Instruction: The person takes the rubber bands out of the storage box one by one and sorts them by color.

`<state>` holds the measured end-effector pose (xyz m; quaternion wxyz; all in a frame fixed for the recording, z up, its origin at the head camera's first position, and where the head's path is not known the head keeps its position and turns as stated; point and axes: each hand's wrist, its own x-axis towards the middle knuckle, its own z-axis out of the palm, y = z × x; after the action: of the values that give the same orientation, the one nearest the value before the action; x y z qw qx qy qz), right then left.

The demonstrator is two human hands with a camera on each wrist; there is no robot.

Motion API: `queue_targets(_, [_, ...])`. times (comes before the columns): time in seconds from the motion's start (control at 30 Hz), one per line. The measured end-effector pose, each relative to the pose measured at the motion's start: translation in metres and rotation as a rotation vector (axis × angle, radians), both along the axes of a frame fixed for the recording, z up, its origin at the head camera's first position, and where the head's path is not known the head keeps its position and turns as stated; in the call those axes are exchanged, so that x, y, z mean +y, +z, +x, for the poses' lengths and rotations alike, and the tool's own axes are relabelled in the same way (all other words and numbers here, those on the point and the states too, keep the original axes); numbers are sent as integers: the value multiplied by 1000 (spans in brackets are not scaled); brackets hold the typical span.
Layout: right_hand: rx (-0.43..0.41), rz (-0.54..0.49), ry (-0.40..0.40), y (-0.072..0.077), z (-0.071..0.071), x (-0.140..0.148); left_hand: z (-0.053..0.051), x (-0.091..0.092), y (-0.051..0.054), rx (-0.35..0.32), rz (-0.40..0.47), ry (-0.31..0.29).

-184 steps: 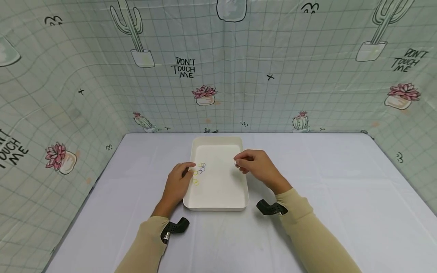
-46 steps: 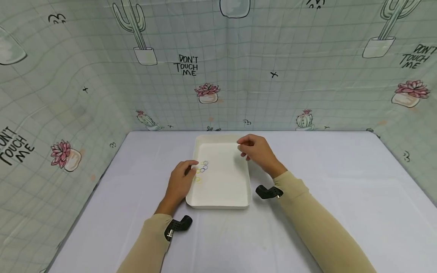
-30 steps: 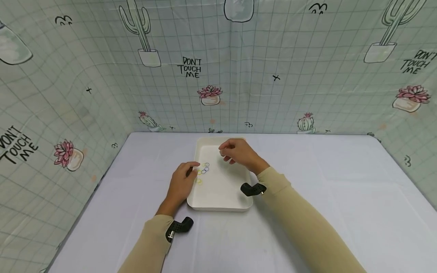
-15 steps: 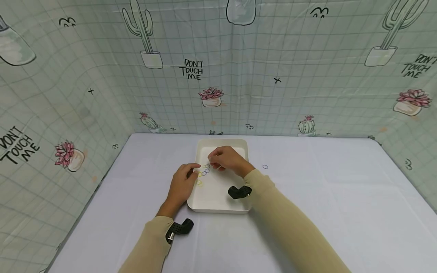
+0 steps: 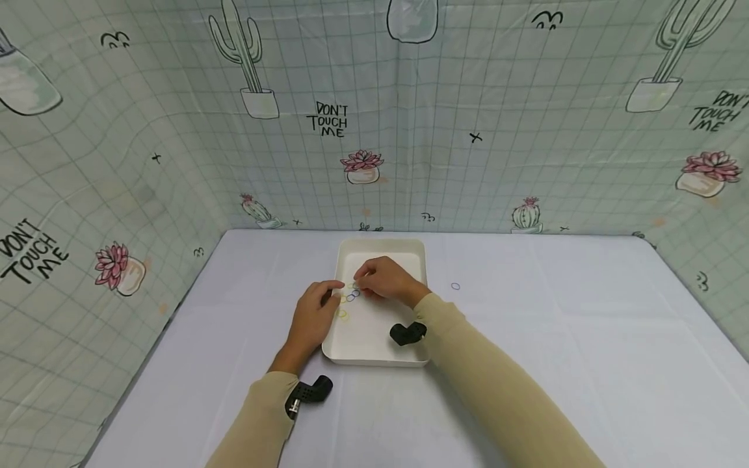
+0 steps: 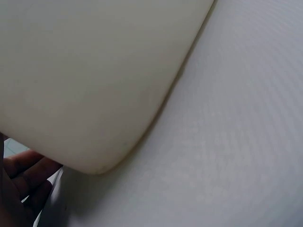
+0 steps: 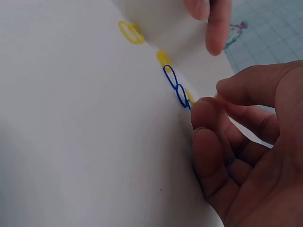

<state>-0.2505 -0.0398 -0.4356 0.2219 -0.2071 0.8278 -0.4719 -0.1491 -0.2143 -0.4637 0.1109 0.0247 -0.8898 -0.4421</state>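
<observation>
Here, left hand point(image 5: 312, 313) rests at tray point(image 5: 374, 338) edge, fingers apart. Right hand point(image 5: 385, 279): fingertips drawn together beside blue rings point(image 7: 176, 87) and yellow rings point(image 7: 163, 57), tray's left side; grip on any unclear. Another ring point(image 5: 456, 289) on counter point(image 5: 556, 338).

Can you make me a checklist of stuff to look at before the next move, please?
1. Tray on the table: ok.
2. Left hand at the tray's left edge: ok.
3. Right hand close to the rings inside: ok.
4. Yellow rings and blue rings in the tray: ok, near its left side.
5. No rings outside: not ok, one bluish ring lies right of the tray.
6. Right hand holding a ring: cannot tell.
</observation>
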Motion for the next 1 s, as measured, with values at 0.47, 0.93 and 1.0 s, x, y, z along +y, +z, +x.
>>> queue_targets(0.47, [199, 128, 98, -8, 1, -3, -3, 0, -2, 15, -3, -15])
queue_targets(0.93, [351, 248, 160, -10, 6, -10, -3, -1, -3, 30, -9, -26])
queue_targets(1.0, [356, 255, 177, -11, 7, -11, -2, -2, -4, 24, -6, -21])
